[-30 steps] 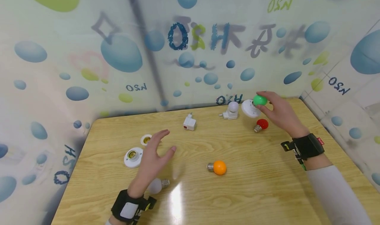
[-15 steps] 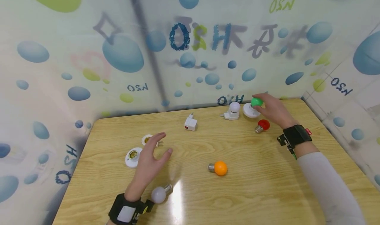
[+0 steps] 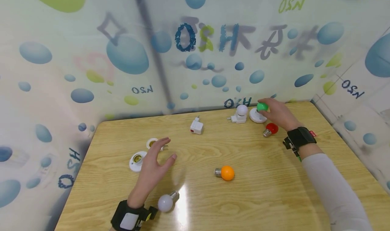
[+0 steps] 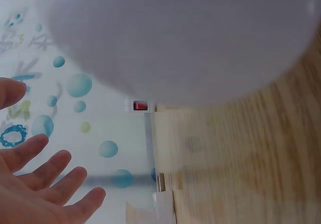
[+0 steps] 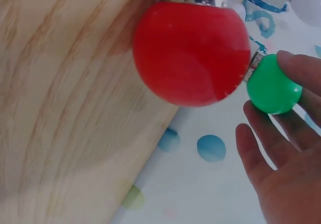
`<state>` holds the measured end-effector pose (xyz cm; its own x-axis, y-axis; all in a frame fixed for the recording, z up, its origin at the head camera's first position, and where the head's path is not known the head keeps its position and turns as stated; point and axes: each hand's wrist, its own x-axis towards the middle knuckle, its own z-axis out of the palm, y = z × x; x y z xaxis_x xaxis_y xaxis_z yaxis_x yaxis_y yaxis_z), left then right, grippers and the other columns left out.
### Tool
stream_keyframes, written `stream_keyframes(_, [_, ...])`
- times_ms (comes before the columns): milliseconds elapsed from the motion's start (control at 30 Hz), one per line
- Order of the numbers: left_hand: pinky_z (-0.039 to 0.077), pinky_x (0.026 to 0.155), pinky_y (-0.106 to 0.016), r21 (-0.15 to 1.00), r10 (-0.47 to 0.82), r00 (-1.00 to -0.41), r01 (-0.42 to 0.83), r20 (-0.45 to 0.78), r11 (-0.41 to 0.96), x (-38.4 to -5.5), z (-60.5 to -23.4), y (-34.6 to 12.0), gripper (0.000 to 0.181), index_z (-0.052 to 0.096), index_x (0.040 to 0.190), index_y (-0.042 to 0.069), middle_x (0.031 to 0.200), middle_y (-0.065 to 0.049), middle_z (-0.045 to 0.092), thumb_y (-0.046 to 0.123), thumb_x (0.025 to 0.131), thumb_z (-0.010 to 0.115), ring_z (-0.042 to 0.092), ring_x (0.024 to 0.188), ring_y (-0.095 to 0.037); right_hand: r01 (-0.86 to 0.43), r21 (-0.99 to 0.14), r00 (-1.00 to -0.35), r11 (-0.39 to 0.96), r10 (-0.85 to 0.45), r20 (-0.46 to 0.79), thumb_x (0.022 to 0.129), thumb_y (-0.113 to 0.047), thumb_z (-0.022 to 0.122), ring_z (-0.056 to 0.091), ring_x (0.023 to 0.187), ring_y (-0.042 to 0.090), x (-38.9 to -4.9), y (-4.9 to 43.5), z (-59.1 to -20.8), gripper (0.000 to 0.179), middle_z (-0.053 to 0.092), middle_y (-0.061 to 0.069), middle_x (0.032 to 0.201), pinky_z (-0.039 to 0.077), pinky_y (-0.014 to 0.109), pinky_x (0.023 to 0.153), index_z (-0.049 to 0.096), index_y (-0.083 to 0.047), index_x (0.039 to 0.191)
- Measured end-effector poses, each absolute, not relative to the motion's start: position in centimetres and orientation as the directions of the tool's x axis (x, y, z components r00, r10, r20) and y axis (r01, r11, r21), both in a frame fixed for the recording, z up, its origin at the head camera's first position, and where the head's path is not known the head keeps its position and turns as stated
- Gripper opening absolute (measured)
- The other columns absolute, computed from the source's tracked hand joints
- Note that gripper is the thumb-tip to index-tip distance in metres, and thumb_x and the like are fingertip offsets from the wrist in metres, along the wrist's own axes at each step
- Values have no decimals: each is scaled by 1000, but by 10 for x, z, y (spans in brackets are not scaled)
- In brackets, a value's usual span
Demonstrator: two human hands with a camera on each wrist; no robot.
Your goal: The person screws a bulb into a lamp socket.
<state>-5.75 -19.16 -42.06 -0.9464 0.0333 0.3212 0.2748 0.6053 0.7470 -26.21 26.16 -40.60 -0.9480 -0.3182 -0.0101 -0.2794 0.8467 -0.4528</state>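
Observation:
At the back right my right hand [image 3: 278,113] pinches a green bulb [image 3: 262,107] between thumb and fingers, its base over a round white lamp socket [image 3: 257,116]. In the right wrist view the green bulb [image 5: 273,86] shows part of its metal thread. A red bulb [image 3: 272,128] lies just in front of that hand. My left hand [image 3: 152,170] hovers at the left with fingers spread, holding nothing. A white bulb [image 3: 166,203] lies beside its wrist and looms large in the left wrist view. Two white sockets [image 3: 137,159] sit by its fingers, partly covered by the hand.
An orange bulb [image 3: 227,173] lies mid-table. Towards the back are a white plug adapter [image 3: 196,126] with a red switch and a plug-in socket with a white bulb [image 3: 242,110]. A patterned sheet [image 3: 195,72] rises behind the wooden table [image 3: 262,197].
My right hand has lowered the green bulb slightly and tilted it more upright over the socket, which now lies flatter. The white bulb by the left wrist has rolled and turned.

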Motion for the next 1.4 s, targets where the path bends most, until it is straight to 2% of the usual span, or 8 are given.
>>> stream_keyframes(233, [44, 106, -61, 739, 35, -945, 278, 326, 614, -57, -419, -192, 53, 58, 141, 4, 148, -15, 55, 15, 92, 76, 53, 133, -38, -293, -449, -943, 844, -333, -11, 103, -15, 65, 37, 141, 50, -262, 261, -409, 52, 43, 29, 153, 31, 67, 115, 48, 1, 149])
stream_keyframes(400, [44, 105, -62, 731, 61, -943, 293, 326, 617, -59, -417, -193, 53, 58, 142, 4, 149, -15, 54, 17, 93, 76, 53, 134, -39, -285, -468, -947, 837, -322, 0, 103, -18, 65, 32, 143, 51, -256, 264, -405, 55, 38, 30, 155, 29, 68, 115, 45, 2, 150])
stream_keyframes(633, [47, 102, -60, 682, 148, -943, 318, 298, 659, -68, -407, -193, 54, 57, 142, 3, 150, -16, 53, 21, 95, 75, 54, 132, -38, -330, -474, -943, 816, -307, 126, 105, -20, 63, 34, 143, 50, -232, 272, -400, 51, 39, 29, 155, 32, 68, 113, 48, 4, 148])
stream_keyframes(800, [44, 106, -61, 644, 212, -946, 322, 245, 693, -79, -395, -194, 54, 57, 143, 2, 151, -17, 51, 23, 97, 73, 51, 135, -39, -371, -463, -927, 805, -297, 228, 104, -17, 65, 40, 138, 51, -209, 272, -398, 47, 44, 30, 150, 36, 69, 109, 53, 6, 143])
stream_keyframes(1033, [45, 107, -58, 561, 287, -941, 336, 177, 756, -109, -384, -194, 53, 57, 142, -1, 150, -20, 50, 24, 98, 72, 50, 136, -41, -406, -445, -911, 798, -314, 267, 101, -14, 68, 44, 134, 51, -185, 271, -396, 49, 49, 30, 146, 38, 69, 106, 52, 6, 143])
stream_keyframes(1200, [46, 107, -56, 508, 328, -939, 332, 101, 795, -136, -387, -192, 54, 55, 143, -1, 149, -22, 50, 25, 98, 71, 53, 133, -40, -412, -423, -910, 807, -349, 223, 98, -12, 71, 46, 134, 50, -168, 267, -396, 54, 50, 30, 146, 40, 68, 106, 50, 5, 145])
stream_keyframes(1400, [48, 107, -51, 385, 398, -917, 377, 26, 843, -165, -396, -184, 59, 52, 146, 1, 147, -21, 51, 26, 97, 74, 55, 131, -36, -400, -421, -916, 814, -359, 177, 98, -17, 73, 46, 136, 47, -154, 263, -399, 56, 49, 26, 149, 41, 67, 107, 51, 1, 147])
